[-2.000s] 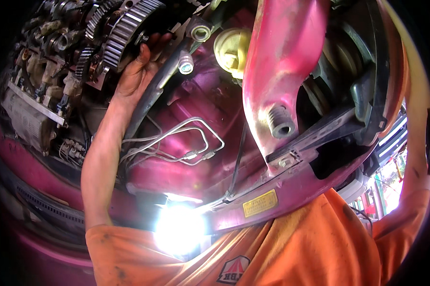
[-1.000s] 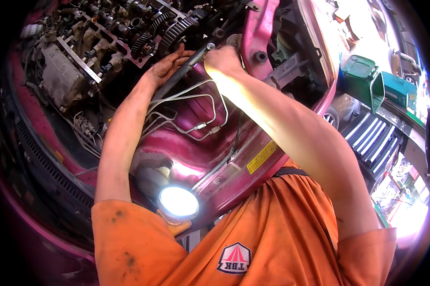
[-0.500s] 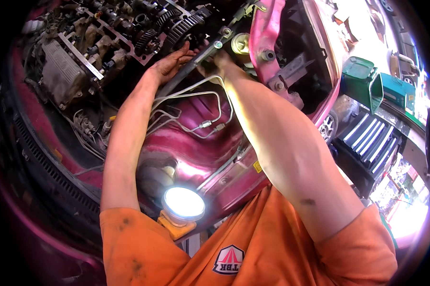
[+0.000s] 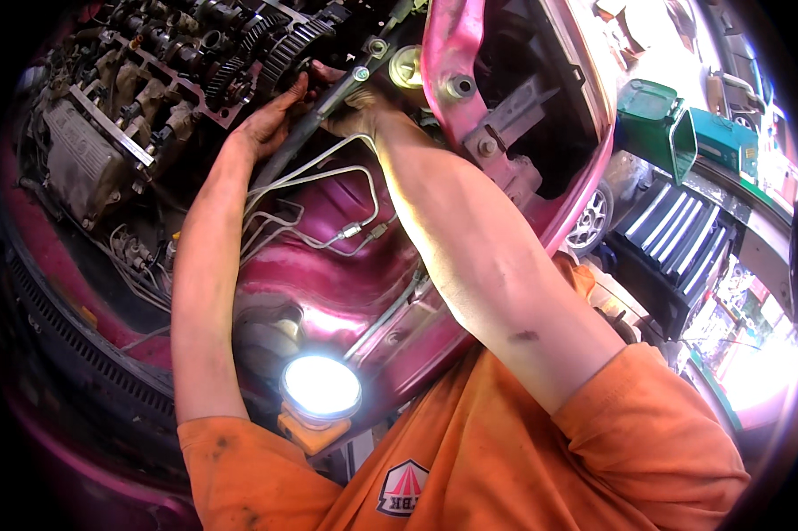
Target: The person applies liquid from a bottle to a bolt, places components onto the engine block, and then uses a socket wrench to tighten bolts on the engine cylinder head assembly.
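My left hand (image 4: 270, 122) reaches down beside the end of the engine (image 4: 164, 97), below its toothed gears (image 4: 284, 51). Its visible fingers are stretched upward and apart, with the tips partly in shadow. Close by, my right hand (image 4: 368, 111) is bent in beside a dark diagonal bar (image 4: 315, 119) with a bolt on it. The bar and shadow cover the right fingers, so whatever they touch is hidden. Bent metal pipes (image 4: 328, 173) run below both hands, in front of the pink inner body panel (image 4: 328, 265).
A lit round work lamp (image 4: 321, 389) with a yellow base sits near my body. To the right rises the pink front frame (image 4: 452, 53). Beyond the car are a green bin (image 4: 655, 124), a wheel (image 4: 591, 217) and a black slatted panel (image 4: 669, 234).
The view has shifted, so the engine bay sits farther left in the picture. My left fingers look more raised and spread. More of my right hand shows beside the bar.
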The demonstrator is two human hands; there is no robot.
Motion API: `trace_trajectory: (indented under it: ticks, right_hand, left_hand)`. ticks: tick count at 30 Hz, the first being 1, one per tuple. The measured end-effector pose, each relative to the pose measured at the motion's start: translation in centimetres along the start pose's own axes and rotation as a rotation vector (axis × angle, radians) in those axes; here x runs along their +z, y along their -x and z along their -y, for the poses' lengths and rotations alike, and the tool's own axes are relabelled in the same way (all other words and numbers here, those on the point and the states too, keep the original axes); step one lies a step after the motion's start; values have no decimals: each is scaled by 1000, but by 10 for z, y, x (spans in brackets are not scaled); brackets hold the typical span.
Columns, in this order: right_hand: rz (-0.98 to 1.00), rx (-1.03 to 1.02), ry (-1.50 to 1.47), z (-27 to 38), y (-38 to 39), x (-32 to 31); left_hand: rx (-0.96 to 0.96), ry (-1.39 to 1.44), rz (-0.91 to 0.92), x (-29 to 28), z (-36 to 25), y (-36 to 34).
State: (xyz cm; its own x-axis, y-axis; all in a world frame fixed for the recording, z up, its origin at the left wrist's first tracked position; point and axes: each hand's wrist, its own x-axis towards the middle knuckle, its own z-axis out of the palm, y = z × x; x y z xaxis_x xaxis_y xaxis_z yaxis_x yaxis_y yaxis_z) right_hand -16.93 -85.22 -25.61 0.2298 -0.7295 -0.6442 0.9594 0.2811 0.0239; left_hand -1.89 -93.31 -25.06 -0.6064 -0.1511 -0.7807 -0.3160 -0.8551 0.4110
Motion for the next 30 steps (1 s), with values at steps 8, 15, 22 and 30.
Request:
trace_trajectory:
  ticks: [8,15,22,30]
  right_hand:
    - [6,-67,43,-4,-12,-13]
    - [73,68,23,0,-18,-15]
    - [178,109,0,0,-32,-19]
    - [170,94,84,4,-24,-11]
  left_hand:
    - [-172,-963,-215,13,-35,36]
    - [91,-1164,-386,63,-67,131]
    - [871,-942,-794,174,-79,294]
    - [1170,-634,-1216,244,72,356]
